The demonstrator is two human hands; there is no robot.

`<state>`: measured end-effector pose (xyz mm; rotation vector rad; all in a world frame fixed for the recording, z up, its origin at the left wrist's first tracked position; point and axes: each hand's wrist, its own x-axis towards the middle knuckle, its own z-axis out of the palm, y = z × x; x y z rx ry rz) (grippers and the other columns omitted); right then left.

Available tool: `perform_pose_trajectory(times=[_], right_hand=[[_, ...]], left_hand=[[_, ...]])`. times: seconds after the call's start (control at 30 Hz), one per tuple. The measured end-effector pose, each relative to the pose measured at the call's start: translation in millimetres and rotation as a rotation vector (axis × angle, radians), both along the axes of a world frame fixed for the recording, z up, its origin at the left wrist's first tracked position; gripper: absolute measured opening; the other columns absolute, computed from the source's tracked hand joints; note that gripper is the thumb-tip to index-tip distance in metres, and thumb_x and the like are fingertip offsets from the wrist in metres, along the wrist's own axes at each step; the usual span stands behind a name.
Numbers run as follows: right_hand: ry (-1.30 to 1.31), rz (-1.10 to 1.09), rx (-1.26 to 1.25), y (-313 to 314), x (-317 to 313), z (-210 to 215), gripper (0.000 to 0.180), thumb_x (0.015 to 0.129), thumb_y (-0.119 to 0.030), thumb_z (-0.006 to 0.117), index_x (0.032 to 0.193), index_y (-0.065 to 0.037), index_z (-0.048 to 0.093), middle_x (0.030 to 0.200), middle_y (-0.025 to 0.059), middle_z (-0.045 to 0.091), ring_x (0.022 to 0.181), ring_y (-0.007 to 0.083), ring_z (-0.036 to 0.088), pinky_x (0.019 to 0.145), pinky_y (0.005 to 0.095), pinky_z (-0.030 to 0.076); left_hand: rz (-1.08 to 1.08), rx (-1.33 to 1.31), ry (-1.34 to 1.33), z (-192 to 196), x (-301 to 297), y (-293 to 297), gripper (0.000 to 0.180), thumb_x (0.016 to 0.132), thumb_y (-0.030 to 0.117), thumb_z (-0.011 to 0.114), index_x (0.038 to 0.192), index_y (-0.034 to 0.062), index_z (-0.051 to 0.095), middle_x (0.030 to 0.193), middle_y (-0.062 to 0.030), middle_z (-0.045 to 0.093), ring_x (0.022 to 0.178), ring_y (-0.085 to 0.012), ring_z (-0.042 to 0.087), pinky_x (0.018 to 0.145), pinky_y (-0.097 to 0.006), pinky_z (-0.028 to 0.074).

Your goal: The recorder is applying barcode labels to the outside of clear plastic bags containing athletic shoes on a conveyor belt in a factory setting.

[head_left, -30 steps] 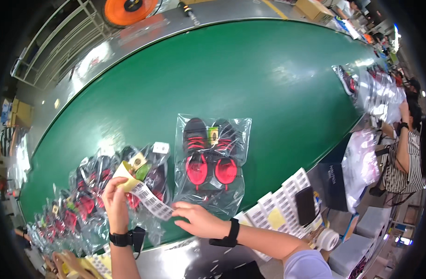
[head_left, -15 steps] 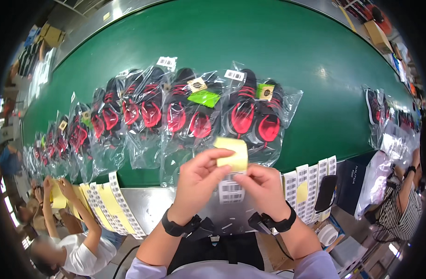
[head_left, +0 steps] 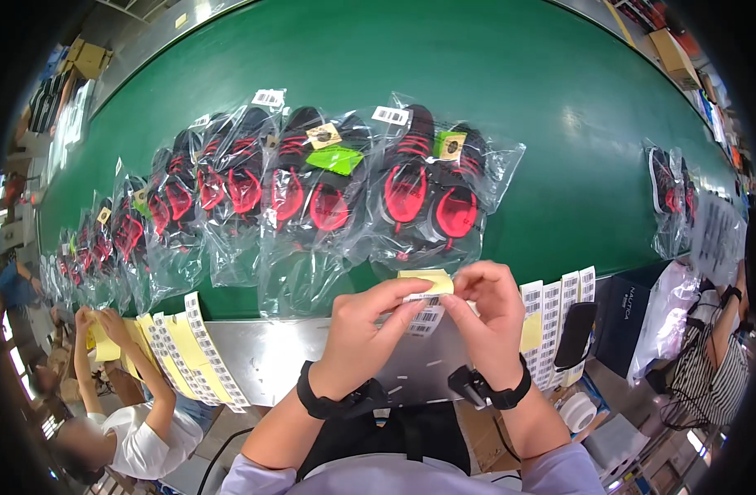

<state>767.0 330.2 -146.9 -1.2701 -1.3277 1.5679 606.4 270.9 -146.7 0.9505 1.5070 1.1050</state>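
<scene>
A strip of white barcode stickers with yellow backing paper curls between my hands above the metal table edge. My left hand pinches its left side between thumb and fingers. My right hand is closed at the strip's right side, thumb against it and fingers curled; whether a loose sticker is in them I cannot tell. Just beyond lies the nearest pair of black and red shoes in a clear plastic bag. A white barcode label is on the bag's far end.
More bagged shoes line the green surface leftward. Sticker sheets and a black phone hang or lie at the right edge; other sheets hang at left. A dark box stands right. Co-workers sit on both sides.
The sticker strip's raised yellow part has tipped down and its barcodes sit higher. My right hand has lifted slightly. The bagged shoes appear farther left and away.
</scene>
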Motion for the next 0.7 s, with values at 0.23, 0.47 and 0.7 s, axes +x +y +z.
perform_pose_trajectory(times=[0.23, 0.47, 0.7], right_hand=[[-0.292, 0.214, 0.56, 23, 30, -3, 0.022, 0.076, 0.006, 0.076, 0.096, -0.001, 0.071, 0.089, 0.0099, 0.06, 0.081, 0.0244, 0.061, 0.069, 0.0336, 0.05], [-0.308, 0.128, 0.688, 26, 47, -23, 0.021, 0.074, 0.007, 0.076, 0.092, 0.0, 0.069, 0.087, 0.0107, 0.058, 0.08, 0.0295, 0.059, 0.068, 0.0369, 0.049], [-0.29, 0.118, 0.647, 44, 51, -33, 0.018, 0.076, 0.007, 0.073, 0.089, 0.0, 0.062, 0.087, 0.0118, 0.056, 0.08, 0.0314, 0.058, 0.07, 0.0388, 0.049]], left_hand=[[0.041, -0.096, -0.082, 0, 21, 15, 0.02, 0.091, 0.001, 0.067, 0.11, -0.0018, 0.07, 0.081, -0.0058, 0.075, 0.07, -0.0032, 0.065, 0.061, -0.021, 0.049], [0.059, -0.165, -0.137, -7, 44, 30, 0.022, 0.093, -0.003, 0.064, 0.114, -0.0045, 0.067, 0.091, -0.008, 0.074, 0.08, -0.0062, 0.066, 0.068, -0.021, 0.051], [0.002, -0.162, -0.278, -25, 51, 46, 0.039, 0.092, -0.012, 0.059, 0.13, -0.0074, 0.053, 0.12, -0.0165, 0.066, 0.108, -0.0158, 0.066, 0.091, -0.027, 0.054]])
